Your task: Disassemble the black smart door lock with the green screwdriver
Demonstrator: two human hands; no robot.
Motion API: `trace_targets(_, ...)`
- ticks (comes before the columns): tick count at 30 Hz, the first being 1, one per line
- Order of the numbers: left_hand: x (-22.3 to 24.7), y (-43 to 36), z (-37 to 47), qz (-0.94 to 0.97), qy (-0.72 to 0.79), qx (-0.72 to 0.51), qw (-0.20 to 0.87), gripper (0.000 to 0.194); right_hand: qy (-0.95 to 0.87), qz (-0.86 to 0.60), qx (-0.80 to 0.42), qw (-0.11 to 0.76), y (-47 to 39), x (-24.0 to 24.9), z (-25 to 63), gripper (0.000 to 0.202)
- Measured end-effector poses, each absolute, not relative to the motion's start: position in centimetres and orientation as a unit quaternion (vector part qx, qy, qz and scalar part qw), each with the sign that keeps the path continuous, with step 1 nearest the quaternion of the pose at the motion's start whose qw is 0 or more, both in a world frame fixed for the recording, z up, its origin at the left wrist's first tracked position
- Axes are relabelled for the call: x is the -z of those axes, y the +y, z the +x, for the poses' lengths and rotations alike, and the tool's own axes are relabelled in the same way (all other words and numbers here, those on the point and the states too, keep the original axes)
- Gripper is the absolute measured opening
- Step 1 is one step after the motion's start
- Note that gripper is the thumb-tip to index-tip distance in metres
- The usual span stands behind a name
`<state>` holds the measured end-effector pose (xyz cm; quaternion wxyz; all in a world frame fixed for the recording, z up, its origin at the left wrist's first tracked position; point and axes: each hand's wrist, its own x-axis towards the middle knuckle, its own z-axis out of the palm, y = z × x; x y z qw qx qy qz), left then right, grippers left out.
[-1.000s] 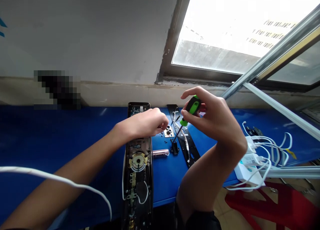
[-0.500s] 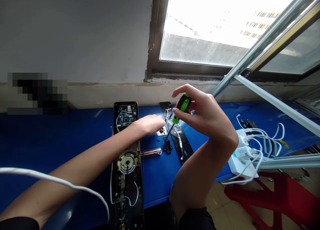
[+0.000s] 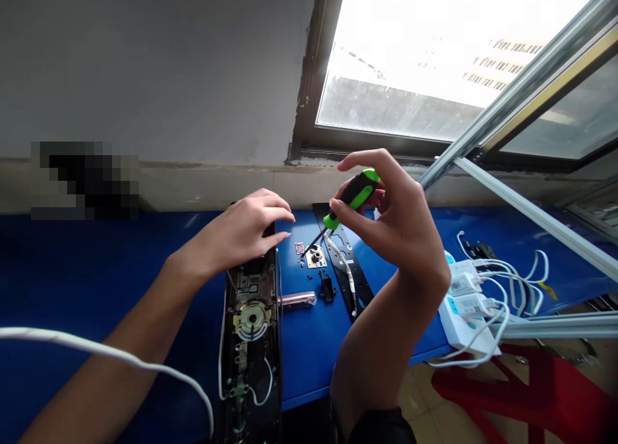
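Observation:
My right hand (image 3: pixel 386 206) grips a green and black screwdriver (image 3: pixel 356 196), its shaft slanting down left to small screws (image 3: pixel 302 260) on the blue table. My left hand (image 3: pixel 246 228) is over the upper end of a long black housing (image 3: pixel 253 354), fingers apart and nothing between them; it hides the circuit board area. A square metal plate with a round part (image 3: pixel 316 257) lies right of the screws, with a small reddish board (image 3: pixel 299 247) beside them. Below is a black bracket (image 3: pixel 327 288). A rolled pinkish packet (image 3: pixel 298 300) lies against the housing.
A flat black panel (image 3: pixel 360 278) with a white cable (image 3: pixel 348 270) lies right of the parts. Further right are a white power strip (image 3: pixel 463 328) with plugs and cables, metal frame bars (image 3: pixel 512 83) and a red stool (image 3: pixel 541 392). A white cable (image 3: pixel 120 354) crosses the lower left.
My left hand has moved left from the metal plate to the housing, and its fingers have opened. The screwdriver tip has shifted from the black bracket up and left to the small screws.

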<state>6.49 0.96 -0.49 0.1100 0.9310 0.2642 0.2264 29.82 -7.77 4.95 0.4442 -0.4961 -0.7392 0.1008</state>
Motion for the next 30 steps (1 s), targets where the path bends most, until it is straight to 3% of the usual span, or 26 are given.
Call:
trace_targets(6, 2.6, 1.6, 2.7, 0.905, 0.308, -0.283, 0.079, 0.050, -0.707, -0.414, -0.050, 0.571, -6.0, -4.7, 27.0, 0.039)
trace_targets(11, 3.0, 2.0, 1.4, 0.898, 0.335, -0.267, 0.102, 0.058, -0.688, -0.353, 0.011, 0.634, -4.2, -4.2, 24.7, 0.036)
trace_targets(19, 2.3, 2.6, -0.2, 0.870, 0.370, -0.238, 0.224, 0.054, -0.703, -0.410, 0.060, 0.579, -3.4, -3.4, 22.9, 0.038)
trace_targets(25, 1.8, 3.4, -2.7, 0.841, 0.368, -0.272, 0.289, 0.044, -0.694, -0.313, 0.006, 0.648, -2.8, -3.0, 20.8, 0.050)
trace_targets(30, 2.9, 4.1, -3.2, 0.825, 0.349, -0.273, 0.350, 0.045, -0.705, -0.349, 0.023, 0.616, -2.1, -2.0, 18.6, 0.050)
